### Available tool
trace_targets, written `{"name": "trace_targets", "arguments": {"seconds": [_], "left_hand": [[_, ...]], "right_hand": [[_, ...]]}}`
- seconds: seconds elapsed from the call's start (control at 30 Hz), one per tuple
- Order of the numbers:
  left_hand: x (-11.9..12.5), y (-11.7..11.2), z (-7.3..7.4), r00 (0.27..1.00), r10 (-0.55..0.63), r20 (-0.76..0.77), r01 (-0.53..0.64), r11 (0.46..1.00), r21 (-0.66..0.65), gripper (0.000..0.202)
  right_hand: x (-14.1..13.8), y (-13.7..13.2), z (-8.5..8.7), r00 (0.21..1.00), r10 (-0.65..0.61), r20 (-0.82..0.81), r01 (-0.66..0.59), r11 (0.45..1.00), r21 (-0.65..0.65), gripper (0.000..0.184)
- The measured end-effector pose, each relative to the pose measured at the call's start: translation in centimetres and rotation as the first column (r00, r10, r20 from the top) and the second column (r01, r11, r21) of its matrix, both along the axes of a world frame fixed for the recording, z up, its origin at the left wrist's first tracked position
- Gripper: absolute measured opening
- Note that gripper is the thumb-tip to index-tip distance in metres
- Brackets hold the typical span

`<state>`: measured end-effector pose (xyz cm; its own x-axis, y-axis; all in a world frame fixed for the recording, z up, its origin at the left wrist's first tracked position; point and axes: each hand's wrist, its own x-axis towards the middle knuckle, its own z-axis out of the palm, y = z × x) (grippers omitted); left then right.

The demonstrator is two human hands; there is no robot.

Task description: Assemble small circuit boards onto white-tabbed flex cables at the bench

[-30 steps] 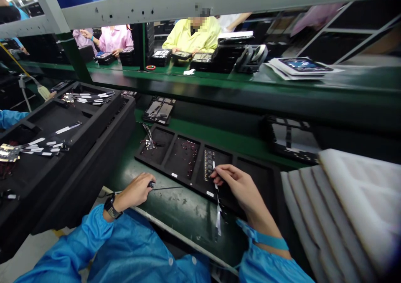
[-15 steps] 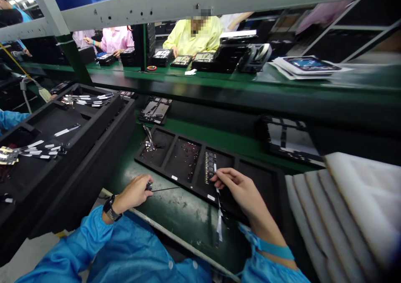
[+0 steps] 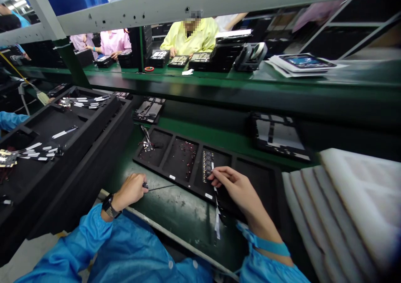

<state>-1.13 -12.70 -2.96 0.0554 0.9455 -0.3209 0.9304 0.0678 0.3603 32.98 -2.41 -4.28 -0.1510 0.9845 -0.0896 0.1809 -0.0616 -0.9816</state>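
Note:
My left hand [image 3: 130,190] is closed above the green bench, pinching a small dark part [image 3: 145,185]. From near it a thin black strip [image 3: 161,187] runs to the right over the bench top. My right hand [image 3: 231,186] reaches over the black divided tray [image 3: 181,182], fingertips pinched on a narrow black-and-white flex strip [image 3: 216,216] that hangs past the tray's front edge. Beside those fingertips a panel of small circuit boards [image 3: 207,162] lies in one compartment. Small red-and-black parts [image 3: 187,157] and a few boards with cables [image 3: 148,143] occupy compartments further left.
Stacked black foam trays [image 3: 67,145] with flex cables rise at the left. White foam sheets [image 3: 313,208] are piled at the right. Device housings [image 3: 278,132] sit behind the tray. Beyond a raised shelf, a person in yellow [image 3: 191,36] works among stacked parts.
The view has shifted slightly, moving most things a little to the left. Both hands keep nearly the same pose and grip.

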Motion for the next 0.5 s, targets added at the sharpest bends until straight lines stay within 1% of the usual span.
{"name": "trace_targets", "arguments": {"seconds": [0.1,0.2,0.5], "left_hand": [[0.24,0.36,0.65,0.998,-0.030,-0.061,0.027,0.999,-0.047,0.019],[0.51,0.46,0.95,0.995,-0.046,-0.085,0.041,0.997,-0.060,0.015],[0.98,-0.16,0.70,0.996,-0.044,-0.083,0.041,0.998,-0.039,0.010]], "right_hand": [[-0.03,-0.02,-0.09,1.000,0.000,-0.003,0.000,1.000,-0.005,0.067],[-0.07,-0.02,-0.11,1.000,-0.006,-0.008,0.006,1.000,-0.009,0.067],[-0.19,0.04,0.03,1.000,0.010,0.006,-0.010,1.000,0.008,0.071]]}}
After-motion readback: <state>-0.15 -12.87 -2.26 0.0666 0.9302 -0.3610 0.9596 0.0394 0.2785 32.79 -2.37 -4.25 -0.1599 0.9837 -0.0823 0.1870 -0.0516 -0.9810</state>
